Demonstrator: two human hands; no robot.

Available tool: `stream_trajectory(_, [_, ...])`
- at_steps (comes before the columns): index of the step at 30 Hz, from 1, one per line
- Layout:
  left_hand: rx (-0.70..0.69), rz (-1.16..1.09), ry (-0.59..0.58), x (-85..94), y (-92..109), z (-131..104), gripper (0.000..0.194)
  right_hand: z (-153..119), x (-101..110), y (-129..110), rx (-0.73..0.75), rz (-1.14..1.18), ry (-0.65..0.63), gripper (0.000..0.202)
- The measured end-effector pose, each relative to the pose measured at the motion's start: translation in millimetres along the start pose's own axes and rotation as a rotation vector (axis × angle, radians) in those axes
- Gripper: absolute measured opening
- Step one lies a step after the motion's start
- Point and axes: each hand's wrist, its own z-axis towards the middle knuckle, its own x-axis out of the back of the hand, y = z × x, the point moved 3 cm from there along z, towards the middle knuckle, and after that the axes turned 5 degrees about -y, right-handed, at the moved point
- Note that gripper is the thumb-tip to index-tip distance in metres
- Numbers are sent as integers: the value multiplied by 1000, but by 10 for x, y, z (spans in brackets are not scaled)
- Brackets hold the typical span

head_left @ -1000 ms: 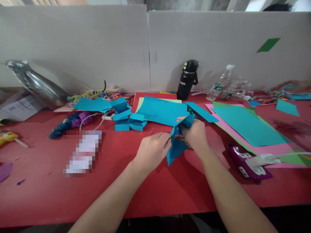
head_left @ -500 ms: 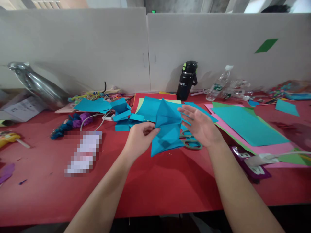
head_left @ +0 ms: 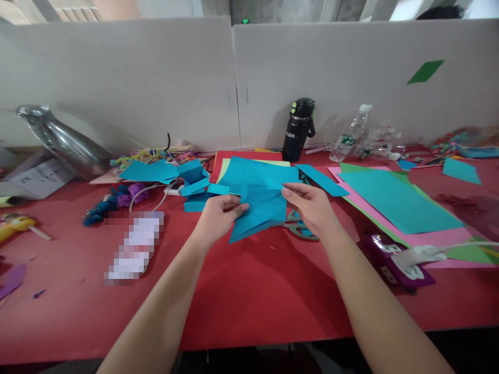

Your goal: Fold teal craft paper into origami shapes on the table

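A creased sheet of blue paper (head_left: 262, 208) is held above the red table between both hands. My left hand (head_left: 221, 215) pinches its left edge between thumb and fingers. On the opposite edge, my right hand (head_left: 310, 204) is closed with thumb and fingertips on the paper. Scissors (head_left: 302, 230) with grey-green handles lie just beyond, partly hidden by the paper and my right hand. Several folded blue paper pieces (head_left: 195, 179) lie behind my left hand, and a larger blue sheet (head_left: 244, 170) rests on the stack at the back.
Pink, green and blue sheets (head_left: 401, 202) cover the right side, with a purple power strip (head_left: 401, 262) in front. A black bottle (head_left: 298, 130) and a plastic bottle (head_left: 351, 135) stand by the partition. At left are a steel jug (head_left: 66, 140) and a blurred-out phone-like object (head_left: 134, 246).
My right hand has gone from spread fingers beside the paper to gripping its right edge. The paper has tilted flatter and its upright peak has gone down.
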Motion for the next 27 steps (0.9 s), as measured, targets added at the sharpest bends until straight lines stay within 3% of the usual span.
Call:
stream_trajectory(10, [46, 4, 67, 20, -101, 52, 23, 30, -70, 89, -54, 189, -4, 25])
stream_trajectory(18, [96, -8, 103, 40, -144, 54, 38, 48, -45, 93, -76, 224, 26, 28])
stream_trajectory(23, [109, -8, 63, 19, -119, 36, 33, 16, -122, 161, -140, 211, -114, 43])
stream_trajectory(27, [58, 18, -38, -33, -89, 34, 29, -12, -176, 168, -126, 146, -139, 43])
